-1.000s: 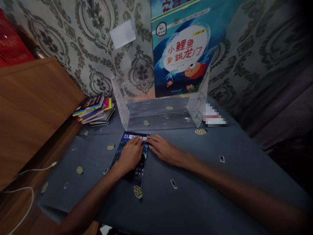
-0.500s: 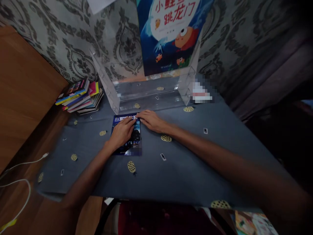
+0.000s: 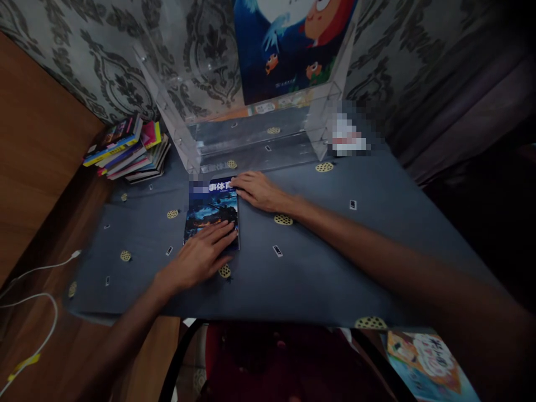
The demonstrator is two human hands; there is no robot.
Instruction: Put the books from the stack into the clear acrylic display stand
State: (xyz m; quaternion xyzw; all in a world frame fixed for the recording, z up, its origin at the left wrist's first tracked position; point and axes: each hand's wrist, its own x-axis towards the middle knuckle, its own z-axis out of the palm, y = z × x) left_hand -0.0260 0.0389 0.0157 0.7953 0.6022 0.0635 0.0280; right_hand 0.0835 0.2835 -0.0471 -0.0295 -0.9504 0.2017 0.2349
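Observation:
A dark blue book (image 3: 211, 206) with a tank picture on its cover lies flat on the cloth-covered table (image 3: 310, 279). Across the lower part of the cover rests my left hand (image 3: 205, 251), fingers stretched out and lying flat. My right hand (image 3: 259, 191) touches the book's upper right corner with its fingertips, the fingers extended and the palm down on the cloth. Just behind the book stands a clear acrylic stand (image 3: 316, 131). On it leans a large blue picture book (image 3: 268, 67) with orange fish, its top cut off by the frame.
Several stacked books (image 3: 129, 148) stand at the table's back left. At the back right lies a pale, blurred item (image 3: 347, 137). A white cable (image 3: 50, 318) lies at the left. Another picture book (image 3: 427, 363) is below the table's front right edge.
My left hand has slid from the upper cover down to the book's lower edge, baring the tank picture. The right hand stays at the upper corner. The camera view has tilted down slightly.

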